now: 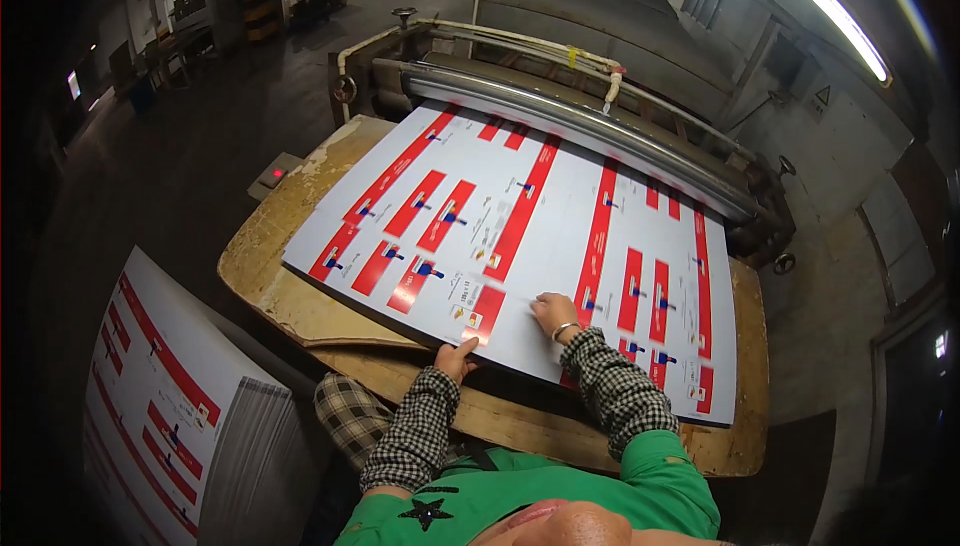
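At the far left, beyond the table's left end, a tall stack of printed sheets (148,366) is seen, lower than the table top. Beside the table's left edge a small box with a red light (277,175) is placed. The table (258,264) is mostly covered by a large red-and-white printed sheet (560,236), by which a bare strip is left along the left edge. The sheet is spread ahead of both hands, away from the table's near edge; its longer side seems to be set parallel to the metal roller (580,131) at the table's far edge, where its far end is hidden.

The sheet's near edge is met by the left hand (457,358): the thumb is laid at its rim, the other fingers are partly hidden, and whether the edge is pinched cannot be told. Farther right, the right hand (553,316) is rested on the sheet's white band, a little nearer the roller; its fingers are loosely curled, and whether anything is gripped cannot be made out.
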{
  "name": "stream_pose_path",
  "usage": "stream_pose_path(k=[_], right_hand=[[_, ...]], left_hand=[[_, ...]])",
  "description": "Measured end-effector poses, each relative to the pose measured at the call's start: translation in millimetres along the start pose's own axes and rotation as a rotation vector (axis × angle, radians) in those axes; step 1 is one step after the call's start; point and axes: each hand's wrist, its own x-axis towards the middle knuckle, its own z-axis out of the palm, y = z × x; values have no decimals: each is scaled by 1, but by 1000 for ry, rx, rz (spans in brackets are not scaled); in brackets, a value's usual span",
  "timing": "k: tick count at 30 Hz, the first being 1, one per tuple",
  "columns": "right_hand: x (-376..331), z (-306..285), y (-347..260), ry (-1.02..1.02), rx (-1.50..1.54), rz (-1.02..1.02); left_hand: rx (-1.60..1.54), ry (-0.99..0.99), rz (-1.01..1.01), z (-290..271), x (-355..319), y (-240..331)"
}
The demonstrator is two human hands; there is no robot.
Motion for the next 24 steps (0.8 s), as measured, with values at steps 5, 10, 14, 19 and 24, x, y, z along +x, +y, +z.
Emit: stream_pose_path(k=[5,10,14,19,24], right_hand=[[-57,18,-32,-65,-276,-509],[-49,-9,-31,-405,-120,-448],[-30,-33,-25,-435,8,-419],[-55,-25,-34,-402,-176,-464],[-67,-12,-27,-362,-135,-342]], left_hand=[[-27,-35,9,-1,2,0],[-49,-187,-82,-12,-3,7],[-168,-104,-81,-8,-7,9],[-97,-147,-67,0,-11,13],[-42,-170,-77,-1,-12,18]])
